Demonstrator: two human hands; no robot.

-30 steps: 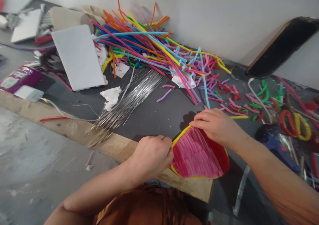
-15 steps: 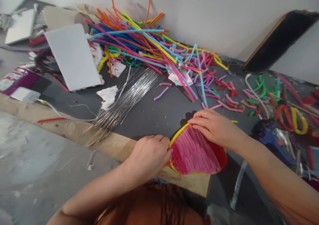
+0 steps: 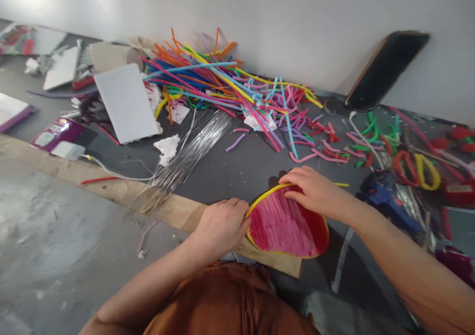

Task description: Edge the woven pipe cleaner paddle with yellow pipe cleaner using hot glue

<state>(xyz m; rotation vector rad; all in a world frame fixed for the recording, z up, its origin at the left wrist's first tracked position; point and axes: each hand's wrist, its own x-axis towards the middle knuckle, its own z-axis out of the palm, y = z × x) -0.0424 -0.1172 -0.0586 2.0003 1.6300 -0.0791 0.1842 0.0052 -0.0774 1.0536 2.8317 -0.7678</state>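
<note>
A flat, rounded piece [image 3: 282, 221] with pink and red streaks is held at the table's near edge. Along its rim runs a yellow pipe cleaner [image 3: 265, 195], whose free end sticks out past my right wrist. My left hand [image 3: 224, 223] is closed on the left corner of the piece, pinching the rim; its fingertips are partly hidden. At the top rim, my right hand [image 3: 311, 189] has its fingers bent over the yellow pipe cleaner, with the thumb lower against the streaked face.
Many coloured pipe cleaners [image 3: 208, 72] lie heaped along the wall, with short cut pieces to their right. A bundle of thin metal wires [image 3: 196, 149] lies left of centre. Also here are a white box [image 3: 128, 105], a leaning phone [image 3: 388, 70] and a blue tool [image 3: 389, 201].
The camera view has shifted, so the scene sits lower and the phone further left. My right thumb shows more, and more of the yellow free end is visible. Both hands stay on the piece.
</note>
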